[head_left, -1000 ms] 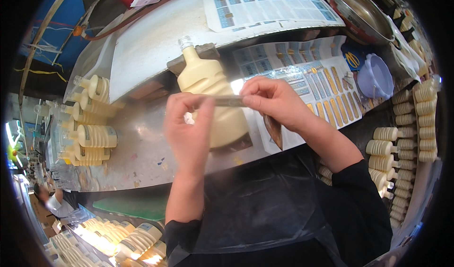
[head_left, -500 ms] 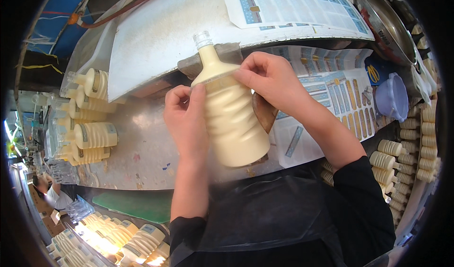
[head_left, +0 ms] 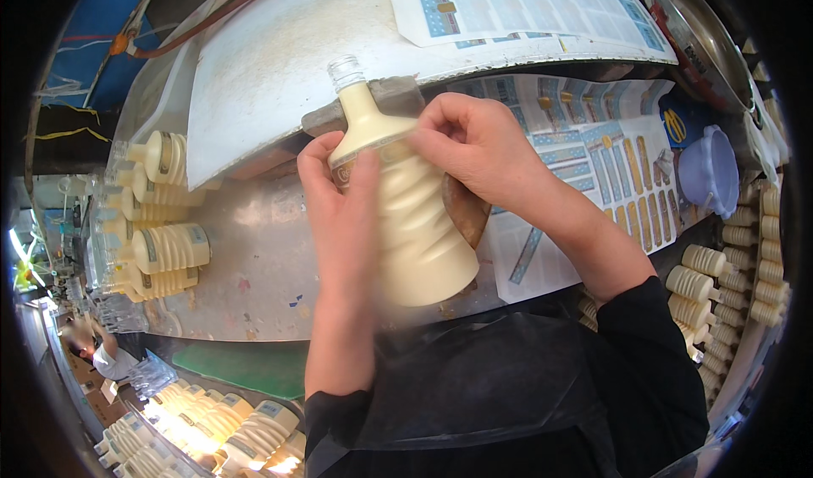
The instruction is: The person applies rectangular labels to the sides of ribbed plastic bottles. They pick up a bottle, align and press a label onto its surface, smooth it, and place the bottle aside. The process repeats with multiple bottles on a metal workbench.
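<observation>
A cream bottle (head_left: 423,245) with wavy ridges and a clear neck leans, neck away from me, on a grey cloth pad (head_left: 398,97) and a brown rest (head_left: 466,209). Across its shoulder runs a narrow patterned label strip (head_left: 344,171). My left hand (head_left: 339,203), slightly blurred, is closed round the bottle's left side, thumb over the strip and fingers curled at the edge. On the right, my right hand (head_left: 474,143) pinches thumb and finger together at the strip's other end; the fingers hide that end.
Sheets of labels (head_left: 584,169) lie at the right, more (head_left: 517,12) on the white board (head_left: 288,63). A lilac bucket (head_left: 710,171) and metal basin (head_left: 703,33) stand beyond. Similar bottles stack left (head_left: 169,245), right (head_left: 699,287) and lower left (head_left: 258,431). Another person (head_left: 110,359) is far left.
My left thumb has moved onto the front of the bottle, and the strip's left part now shows against the shoulder. My right hand still pinches at the right. The view has shifted slightly.
</observation>
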Tool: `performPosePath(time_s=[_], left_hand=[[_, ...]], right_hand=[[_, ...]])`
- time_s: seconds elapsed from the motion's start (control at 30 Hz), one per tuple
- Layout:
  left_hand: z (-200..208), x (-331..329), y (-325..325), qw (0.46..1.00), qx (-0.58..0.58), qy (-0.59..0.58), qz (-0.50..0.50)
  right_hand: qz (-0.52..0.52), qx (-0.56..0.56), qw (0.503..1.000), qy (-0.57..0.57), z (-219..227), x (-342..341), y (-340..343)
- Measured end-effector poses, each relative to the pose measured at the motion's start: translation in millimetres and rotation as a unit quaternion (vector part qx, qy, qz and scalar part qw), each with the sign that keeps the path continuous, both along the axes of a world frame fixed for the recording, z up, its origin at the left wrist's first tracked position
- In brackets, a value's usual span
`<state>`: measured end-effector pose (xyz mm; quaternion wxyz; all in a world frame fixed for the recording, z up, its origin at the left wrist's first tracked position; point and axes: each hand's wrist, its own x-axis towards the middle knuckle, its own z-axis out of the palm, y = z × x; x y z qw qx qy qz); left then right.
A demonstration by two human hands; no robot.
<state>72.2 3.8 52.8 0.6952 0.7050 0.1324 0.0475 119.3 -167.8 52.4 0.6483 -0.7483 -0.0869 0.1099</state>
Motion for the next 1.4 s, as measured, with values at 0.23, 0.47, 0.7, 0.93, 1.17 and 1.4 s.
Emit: performPosePath(time_s=[0.23, 0.47, 0.7, 0.93, 1.17, 1.4], left_hand=[[-2.9, -0.4, 3.6, 0.998, -0.068, -0.008, -0.017], [-1.1, 1.2, 5.0, 0.996, -0.082, -0.004, -0.026], [0.1, 1.2, 4.3, 0.994, -0.102, -0.006, -0.034], [-1.8, 2.5, 7.7, 0.991, -0.129, 0.0, -0.037], [-8.6, 5.2, 5.8, 0.998, -0.055, 0.001, -0.037], [-11.3, 4.2, 7.6, 0.999, -0.026, 0.002, -0.028]], right_hand=[[0.005, 0.004, 1.0, 0.015, -2.3, 1.2, -1.4], [-0.008, 0.014, 1.0, 0.011, -7.2, 4.4, -1.5], [-0.01, 0.008, 1.0, 0.011, -12.1, 3.4, -3.7], [0.006, 0.07, 0.997, 0.035, -20.7, 9.2, -9.8], [0.053, 0.094, 0.993, 0.052, -22.4, 2.2, -1.9], [0.032, 0.135, 0.987, 0.086, -18.9, 2.7, 0.1]])
